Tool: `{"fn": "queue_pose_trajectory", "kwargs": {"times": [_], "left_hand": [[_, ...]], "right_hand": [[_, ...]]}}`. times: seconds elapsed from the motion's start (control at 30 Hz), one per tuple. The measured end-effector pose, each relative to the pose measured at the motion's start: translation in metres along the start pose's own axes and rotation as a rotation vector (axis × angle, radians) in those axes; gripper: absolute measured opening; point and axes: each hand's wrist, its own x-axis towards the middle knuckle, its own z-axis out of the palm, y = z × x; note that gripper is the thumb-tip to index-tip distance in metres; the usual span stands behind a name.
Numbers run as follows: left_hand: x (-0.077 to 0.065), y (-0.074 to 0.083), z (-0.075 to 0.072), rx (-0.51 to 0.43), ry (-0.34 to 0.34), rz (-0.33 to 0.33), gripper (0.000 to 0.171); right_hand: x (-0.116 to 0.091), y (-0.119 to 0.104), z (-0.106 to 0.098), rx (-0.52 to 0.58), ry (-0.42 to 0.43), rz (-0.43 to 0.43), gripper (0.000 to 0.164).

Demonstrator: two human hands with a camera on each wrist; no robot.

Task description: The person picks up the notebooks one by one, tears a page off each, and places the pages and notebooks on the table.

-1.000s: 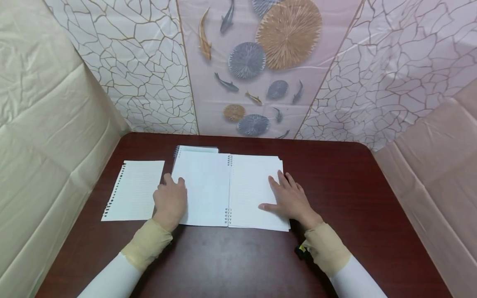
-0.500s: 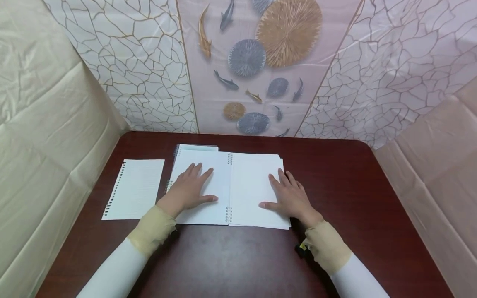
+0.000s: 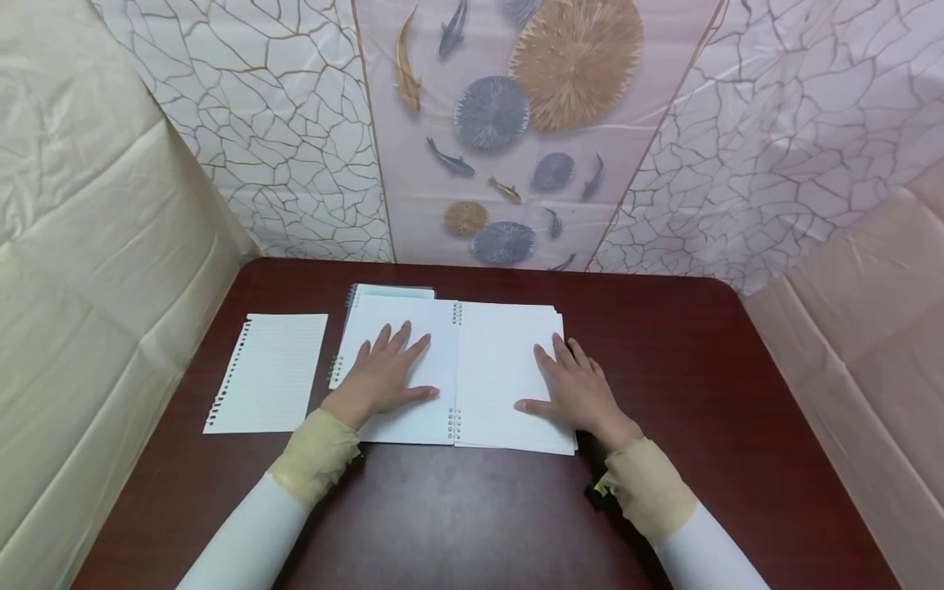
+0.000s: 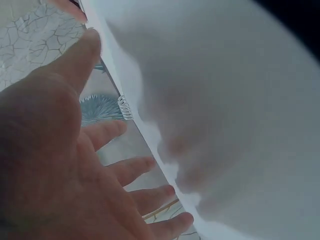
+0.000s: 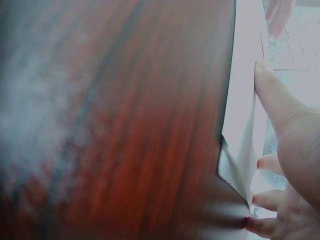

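An open spiral notebook (image 3: 490, 369) lies flat on the dark red-brown table, its wire binding running down the middle. On its plain left page my left hand (image 3: 379, 377) rests with fingers spread; the left wrist view shows the fingertips of this hand (image 4: 110, 150) at the white page (image 4: 240, 125). Across the ruled right page, near its outer edge, my right hand (image 3: 571, 389) rests with thumb and fingers apart. In the right wrist view, the fingertips of that hand (image 5: 280, 165) touch the page edge (image 5: 245, 85). Neither hand grips anything.
A loose ruled sheet (image 3: 273, 373) with a torn, punched left edge lies left of the notebook. Under the notebook's upper left, another spiral notebook (image 3: 394, 290) sticks out. The table (image 3: 472, 508) is bounded by a patterned back sheet (image 3: 295, 123) and beige side sheets.
My left hand has moved right, from the notebook's left edge onto the left page, and its curled fingers have spread out flat. The right hand stays where it was.
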Motion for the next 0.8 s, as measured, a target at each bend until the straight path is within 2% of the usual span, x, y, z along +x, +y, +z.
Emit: {"fn": "queue_pose_trajectory", "kwargs": {"times": [0.17,0.33,0.43,0.57,0.8], "left_hand": [[0.001,0.001,0.001,-0.003,-0.006,-0.01,0.094],[0.001,0.004,0.0,-0.005,-0.049,-0.031,0.091],[0.0,0.005,0.001,0.003,-0.061,-0.039,0.089],[0.001,0.004,0.002,0.016,-0.062,-0.031,0.088],[0.001,0.004,0.003,0.014,-0.063,-0.014,0.086]], "right_hand": [[0.0,-0.002,-0.003,0.029,-0.006,0.026,0.106],[0.01,-0.003,-0.007,0.077,0.068,0.101,0.107],[0.017,0.0,-0.009,0.064,0.086,0.156,0.108],[0.022,0.005,-0.012,0.052,0.035,0.198,0.11],[0.025,0.006,-0.015,0.061,-0.027,0.193,0.099]]}}
